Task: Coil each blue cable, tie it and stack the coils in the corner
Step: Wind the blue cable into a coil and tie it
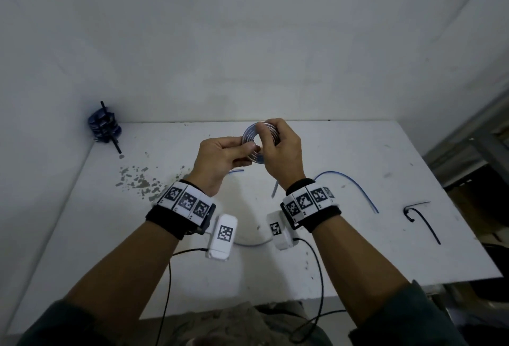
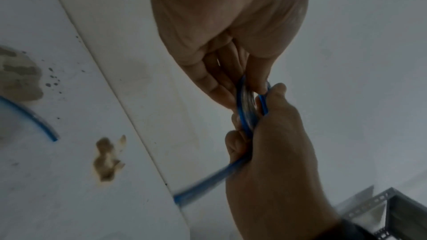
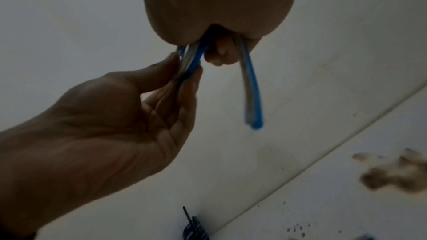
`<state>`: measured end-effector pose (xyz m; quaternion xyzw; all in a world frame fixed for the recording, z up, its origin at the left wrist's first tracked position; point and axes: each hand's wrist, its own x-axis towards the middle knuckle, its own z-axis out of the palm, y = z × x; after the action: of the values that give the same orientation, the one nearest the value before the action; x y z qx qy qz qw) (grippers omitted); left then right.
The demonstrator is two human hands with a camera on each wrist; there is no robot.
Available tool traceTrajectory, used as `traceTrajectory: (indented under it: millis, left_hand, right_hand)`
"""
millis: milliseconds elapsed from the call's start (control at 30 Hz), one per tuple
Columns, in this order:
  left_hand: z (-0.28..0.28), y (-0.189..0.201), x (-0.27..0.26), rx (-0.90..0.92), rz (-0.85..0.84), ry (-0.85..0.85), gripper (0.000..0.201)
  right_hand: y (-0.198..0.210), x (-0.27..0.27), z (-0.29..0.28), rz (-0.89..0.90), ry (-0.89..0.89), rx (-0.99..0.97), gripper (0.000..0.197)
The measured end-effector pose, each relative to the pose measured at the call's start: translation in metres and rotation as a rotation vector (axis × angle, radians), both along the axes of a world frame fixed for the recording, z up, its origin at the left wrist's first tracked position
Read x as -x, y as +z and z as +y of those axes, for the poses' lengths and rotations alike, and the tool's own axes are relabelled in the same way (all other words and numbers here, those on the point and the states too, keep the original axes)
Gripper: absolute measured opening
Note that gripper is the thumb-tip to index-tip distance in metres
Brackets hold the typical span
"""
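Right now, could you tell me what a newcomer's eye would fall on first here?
First, the left hand and right hand, raised mid-table, pinching a small blue cable coil between them. Next, the stack of tied coils in the far left corner, then the black tie lying at the right.

Both forearms were raised side by side, wrists wrapped in marker bands. The left hand (image 1: pixel 220 158) pinched a blue coil (image 1: pixel 254 139) between thumb and curled fingers (image 3: pixel 184 87); the right hand (image 1: pixel 281 150) gripped its opposite side, knuckles up.
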<state>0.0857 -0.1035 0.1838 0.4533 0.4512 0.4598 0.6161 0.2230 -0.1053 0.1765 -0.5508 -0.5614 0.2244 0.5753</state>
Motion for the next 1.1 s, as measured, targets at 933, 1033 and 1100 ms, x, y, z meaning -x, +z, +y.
traceTrajectory:
  millis: [933,1033,1100]
  left_hand:
    - [0.001,0.013,0.013,-0.145,0.255,-0.037,0.007]
    - [0.001,0.011,0.001,-0.128,0.156,0.061,0.008]
    - [-0.002,0.008,-0.010,-0.103,0.087,0.089,0.009]
  right_hand:
    - [-0.006,-0.038,-0.003,-0.161,0.182,0.035,0.036]
    - [-0.012,-0.015,-0.011,-0.047,0.049,-0.001,0.034]
    - [-0.015,0.000,-0.013,0.064,-0.052,0.008,0.031]
